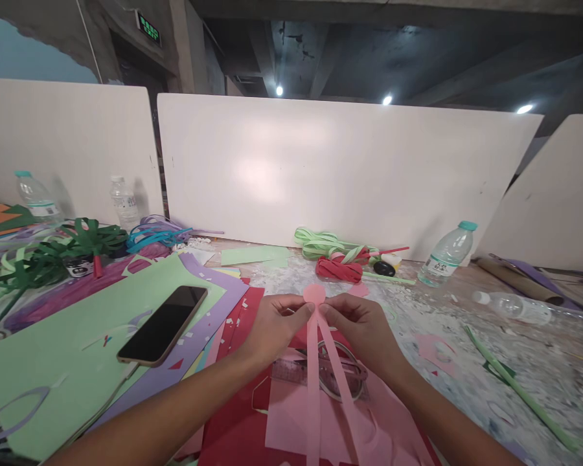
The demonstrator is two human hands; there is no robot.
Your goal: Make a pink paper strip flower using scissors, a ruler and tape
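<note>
Between both hands is a pink paper piece (313, 294), a round disc on top with two long pink paper strips (313, 388) hanging below. My left hand (279, 323) pinches it from the left, thumb and fingers at the disc's lower edge. From the other side my right hand (362, 327) pinches the same spot where strips and disc meet. Below lie pink paper sheets (286, 421) over red paper (228, 401), with a clear ruler (287, 370) and a ring-shaped item (357, 388), partly hidden by the strips.
At left a phone (164, 327) with a cable lies on green paper (43, 362). Behind are green paper strips (315, 243), a red strip bundle (339, 269) and an upright bottle (447, 255). Another bottle (515, 307) lies at right. A white panel (344, 168) borders the table.
</note>
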